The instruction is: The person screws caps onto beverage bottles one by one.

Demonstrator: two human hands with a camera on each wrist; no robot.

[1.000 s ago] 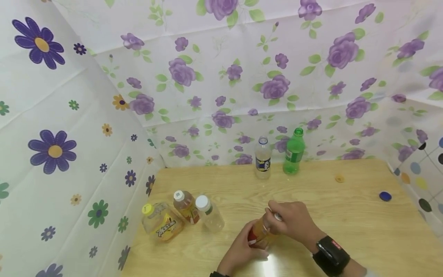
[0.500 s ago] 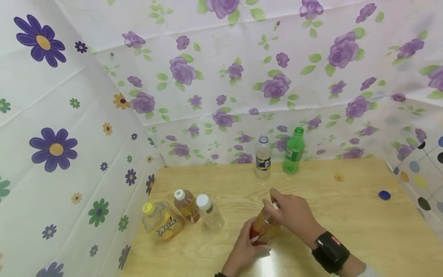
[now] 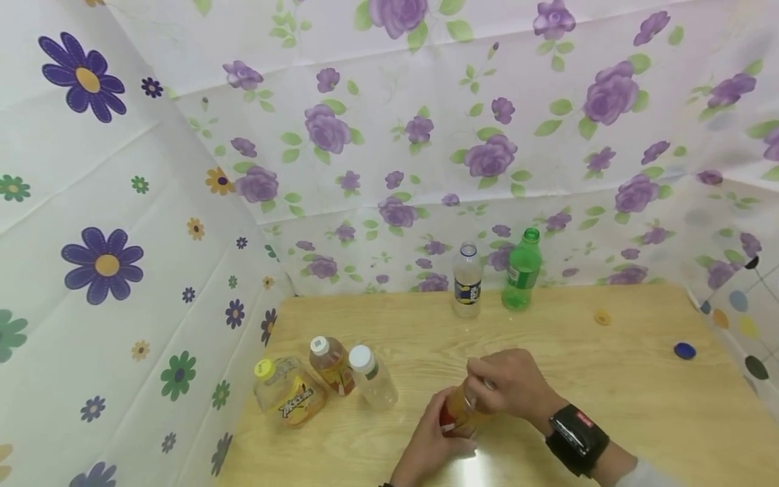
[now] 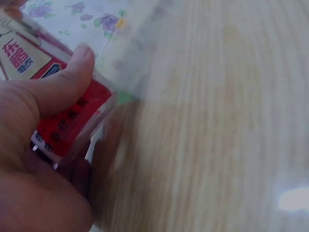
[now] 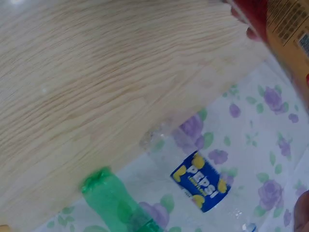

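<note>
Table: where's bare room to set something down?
Free: between right hand and blue cap; between left-side bottles and Pepsi bottle. Crowded: among those left-side bottles, and where left hand and right hand grip the orange bottle.

Wood-grained tabletop [image 5: 72,87]. Near its far edge: green bottle [image 5: 113,200], translucent; just beside, clear bottle [image 5: 200,181], blue Pepsi label with lemons. Beyond that edge: floral cloth [image 5: 270,150], purple on white. Red-and-tan bottle [image 5: 289,38], partial; fingertips [image 5: 251,34] at its red side. Right hand [image 5: 302,212], small part only.
</note>
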